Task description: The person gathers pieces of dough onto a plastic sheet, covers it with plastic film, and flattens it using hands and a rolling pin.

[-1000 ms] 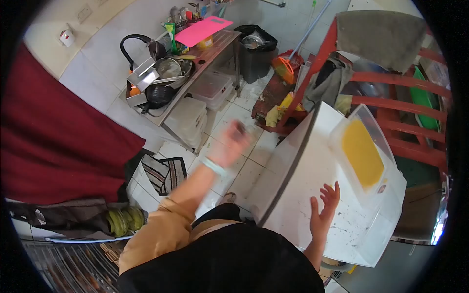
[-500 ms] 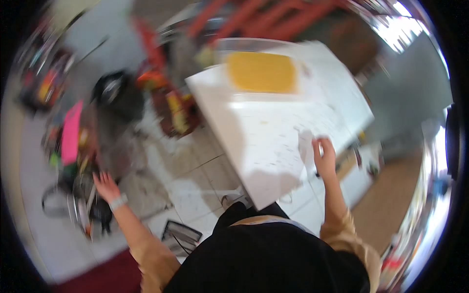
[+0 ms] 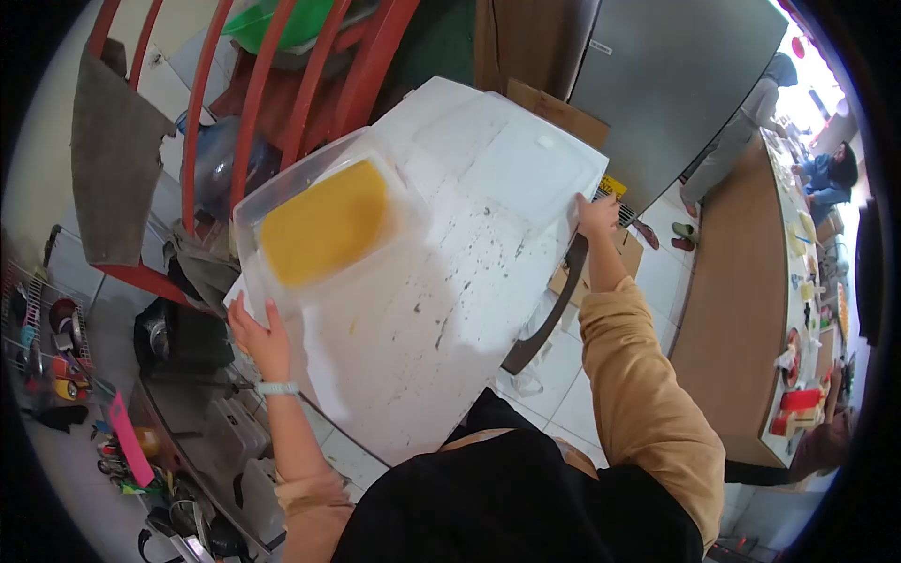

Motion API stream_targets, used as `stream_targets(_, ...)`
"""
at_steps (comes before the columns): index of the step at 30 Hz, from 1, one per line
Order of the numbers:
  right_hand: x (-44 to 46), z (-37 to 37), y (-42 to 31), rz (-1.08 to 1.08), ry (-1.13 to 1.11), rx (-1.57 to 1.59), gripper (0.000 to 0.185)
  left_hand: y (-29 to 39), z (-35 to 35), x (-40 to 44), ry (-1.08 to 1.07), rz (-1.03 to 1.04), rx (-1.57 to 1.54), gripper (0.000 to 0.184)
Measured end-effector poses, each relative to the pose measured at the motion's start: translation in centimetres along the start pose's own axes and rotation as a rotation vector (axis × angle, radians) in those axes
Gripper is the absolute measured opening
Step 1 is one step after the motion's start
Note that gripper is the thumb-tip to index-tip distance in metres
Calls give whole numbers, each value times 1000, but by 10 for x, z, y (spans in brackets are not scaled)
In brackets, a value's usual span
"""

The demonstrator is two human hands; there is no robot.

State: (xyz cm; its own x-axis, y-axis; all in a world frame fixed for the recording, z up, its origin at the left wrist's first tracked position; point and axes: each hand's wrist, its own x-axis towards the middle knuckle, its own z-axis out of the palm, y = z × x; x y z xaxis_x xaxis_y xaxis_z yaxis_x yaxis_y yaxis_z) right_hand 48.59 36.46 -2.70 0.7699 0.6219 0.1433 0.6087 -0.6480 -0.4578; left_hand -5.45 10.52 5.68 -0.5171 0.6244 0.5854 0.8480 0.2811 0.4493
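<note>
A clear plastic container (image 3: 246, 246) with a smooth yellow filling (image 3: 328, 223) stands on the left side of a white worktop (image 3: 413, 328). My left hand (image 3: 263, 342) is at the worktop's left edge, just below the container's near corner, thumb and fingers apart and holding nothing. At the far right corner of the worktop lies a flat translucent lid (image 3: 526, 164). My right hand (image 3: 598, 218) is at the lid's near right corner, its fingers closed on that edge; the fingertips are partly hidden.
A dark curved handle (image 3: 554, 319) juts from the worktop's right side. Red bars (image 3: 258, 103) stand behind at left, a grey fridge (image 3: 657, 94) at far right. Lower left are a black bin (image 3: 178, 338) and utensils. People work along a long counter (image 3: 737, 310) at right.
My view has turned, and the container now appears further left and lower. My left hand has come up to the worktop's edge; my right hand has reached out to the lid's corner.
</note>
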Motion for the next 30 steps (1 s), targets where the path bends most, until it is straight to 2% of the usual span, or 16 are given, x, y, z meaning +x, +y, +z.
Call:
stream_targets(2, 27, 13, 19, 86, -112, 194, 96, -12, 29, 24, 15, -216, 234, 40)
stream_targets(5, 83, 61, 72, 135, -378, 628, 94, -75, 56, 50, -329, -587, -29, 44)
stream_targets(6, 101, 85, 89, 152, -489, 794, 94, -81, 64, 48, -359, -540, -144, 44)
stream_targets(9, 32, 4, 20, 127, -534, 662, 89, -101, 82, 24, -426, -424, -379, 47)
stream_targets(10, 19, 2, 17, 5, -555, 542, 77, -106, 87, 22, -440, -395, -388, 48)
stream_targets(12, 8, -10, 21, 20, -652, 670, 66, -50, 72, 9, -440, -467, -313, 48)
stream_targets(13, 10, -12, 25, 25, -697, 737, 60, -55, 83, -3, -421, -466, -280, 48)
stream_targets(14, 15, -3, 33, 15, -668, 709, 52, -61, 94, -17, -405, -461, -251, 48)
stream_targets(16, 34, 20, 62, 37, -624, 682, 41, -12, 72, -36, -367, -470, -275, 49)
stream_targets(19, 56, 9, 90, 115, -643, 928, 39, 35, 45, -66, -325, -618, -585, 48)
stream_targets(21, 38, -66, 52, -109, -554, 1346, 37, 45, 31, -81, -378, -544, -453, 47)
stream_targets(23, 9, -175, -2, -204, -507, 1230, 30, 49, 21, -109, -395, -427, -348, 46)
stream_targets(26, -38, -266, -55, -622, -507, 1086, 24, 55, 17, -145, -414, -210, -316, 46)
stream_targets(28, -87, -296, -87, -956, -482, 918, 23, 72, -2, -151, -501, -150, -383, 47)
stream_targets(29, -117, -303, -104, -1150, -428, 847, 24, 87, -12, -148, -397, -191, -389, 48)
stream_targets(30, -144, -304, -117, -1263, -524, 684, 25, 104, -22, -140, -291, -231, -392, 48)
